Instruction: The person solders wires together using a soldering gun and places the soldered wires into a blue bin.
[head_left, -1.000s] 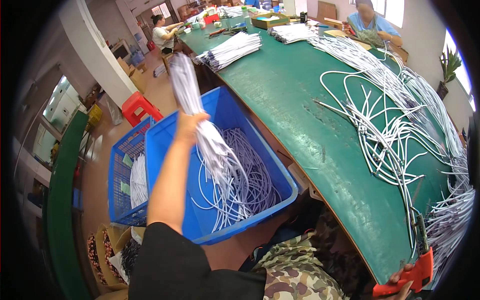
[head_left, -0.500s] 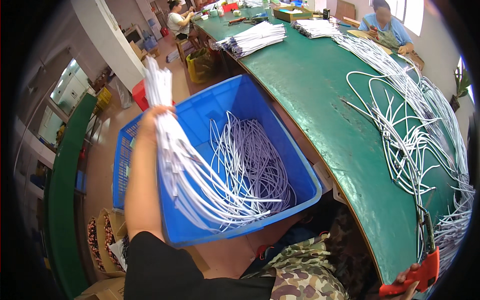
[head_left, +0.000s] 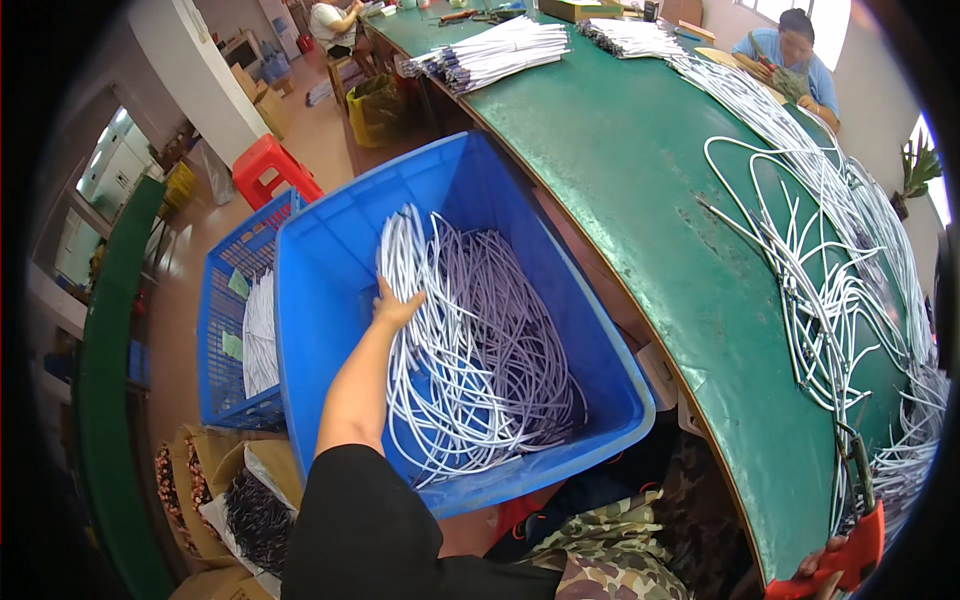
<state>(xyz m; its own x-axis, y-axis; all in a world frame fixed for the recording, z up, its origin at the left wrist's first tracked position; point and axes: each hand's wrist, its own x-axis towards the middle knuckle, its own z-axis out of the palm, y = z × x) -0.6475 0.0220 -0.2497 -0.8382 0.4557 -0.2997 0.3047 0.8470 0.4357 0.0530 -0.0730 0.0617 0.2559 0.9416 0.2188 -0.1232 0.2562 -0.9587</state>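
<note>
My left hand (head_left: pixel 396 308) reaches down into a large blue bin (head_left: pixel 318 330), fingers and thumb round a bundle of white cables (head_left: pixel 405 250). The bundle's loose ends curve down over the bin's floor. Beside it, against the bin's right side, lies a heap of greyish-purple cables (head_left: pixel 515 320). At the lower right, my right hand (head_left: pixel 822 570) is closed on a red-handled tool (head_left: pixel 862 552) with a dark metal head; its exact kind I cannot make out. The tool's head is next to a tangle of white cables (head_left: pixel 820 320) on the green table.
The green table (head_left: pixel 620 150) curves along the bin's right side, with cable bundles (head_left: pixel 500 52) at its far end. A blue basket (head_left: pixel 215 350), a red stool (head_left: pixel 268 165) and cardboard boxes (head_left: pixel 205 460) stand left. Two people sit at the table, one far right (head_left: pixel 790 60).
My left hand has brought the white cable bundle from above the bin's left rim down and right into the bin. The right hand still grips the red-handled tool.
</note>
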